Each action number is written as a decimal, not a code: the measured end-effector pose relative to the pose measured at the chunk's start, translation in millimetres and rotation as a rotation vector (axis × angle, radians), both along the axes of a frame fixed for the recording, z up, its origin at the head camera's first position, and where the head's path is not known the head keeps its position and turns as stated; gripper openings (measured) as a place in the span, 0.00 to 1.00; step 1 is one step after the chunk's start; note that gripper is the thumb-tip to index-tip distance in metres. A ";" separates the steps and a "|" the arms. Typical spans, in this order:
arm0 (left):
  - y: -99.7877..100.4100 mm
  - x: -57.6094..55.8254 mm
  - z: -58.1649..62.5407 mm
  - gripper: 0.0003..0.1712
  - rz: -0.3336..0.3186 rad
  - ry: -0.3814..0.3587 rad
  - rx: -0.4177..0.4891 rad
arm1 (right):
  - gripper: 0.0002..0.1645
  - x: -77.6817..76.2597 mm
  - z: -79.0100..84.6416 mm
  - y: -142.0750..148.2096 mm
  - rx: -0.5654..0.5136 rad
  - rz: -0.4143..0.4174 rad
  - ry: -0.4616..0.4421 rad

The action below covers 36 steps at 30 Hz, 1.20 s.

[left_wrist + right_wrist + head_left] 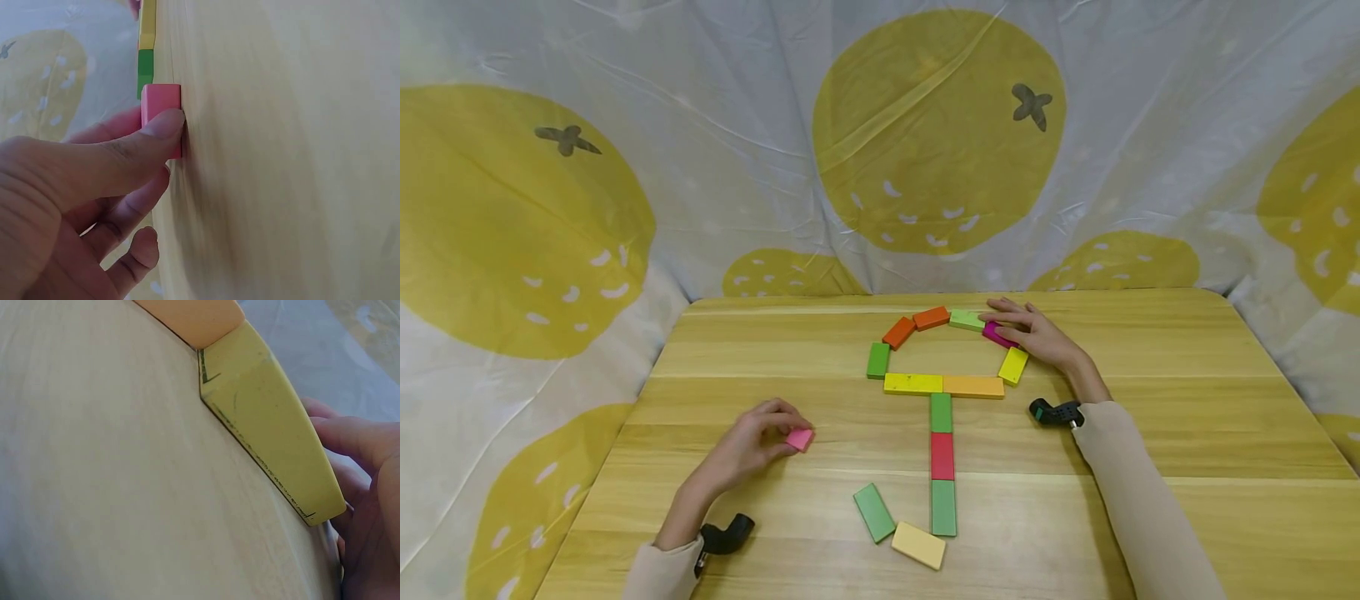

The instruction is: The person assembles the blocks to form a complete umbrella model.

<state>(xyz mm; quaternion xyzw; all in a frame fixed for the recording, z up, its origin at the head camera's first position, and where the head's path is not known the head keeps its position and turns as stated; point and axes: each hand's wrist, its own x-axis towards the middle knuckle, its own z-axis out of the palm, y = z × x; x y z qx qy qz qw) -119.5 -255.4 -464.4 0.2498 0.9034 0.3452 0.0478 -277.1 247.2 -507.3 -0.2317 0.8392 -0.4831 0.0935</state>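
Observation:
My left hand (748, 446) pinches a small pink block (801, 439) between thumb and fingers, low over the left part of the table; the left wrist view shows the thumb across the pink block (161, 100). At the far side, my right hand (1037, 333) has its thumb and a finger about a magenta block (997, 335), partly covering it. A fingertip lies at the light green block (966, 320) beside it. Nearest that hand is a yellow block (1013, 367). In the right wrist view the yellow block (269, 431) hides part of the fingers.
Orange blocks (931, 317) and a green block (877, 361) continue the arch over a yellow-and-orange row (913, 383). Below it runs a stem with a red block (942, 456). A green block (874, 512) and a cream block (919, 546) lie slanted near the front.

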 end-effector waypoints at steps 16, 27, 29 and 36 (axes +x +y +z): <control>27.5 -7.5 8.1 0.17 -0.246 -0.164 0.063 | 0.24 -0.3 -0.1 0.2 0.008 -0.005 0.005; 49.5 -8.9 7.8 0.18 -0.365 -0.282 0.046 | 0.23 -1.4 -0.2 -0.2 -0.007 -0.010 0.008; 51.1 -8.7 6.1 0.17 -0.371 -0.287 0.053 | 0.23 -0.6 0.5 -0.5 -0.010 -0.007 0.011; 53.1 -7.9 0.0 0.17 -0.397 -0.295 0.092 | 0.24 2.0 0.6 -0.8 0.021 -0.009 0.015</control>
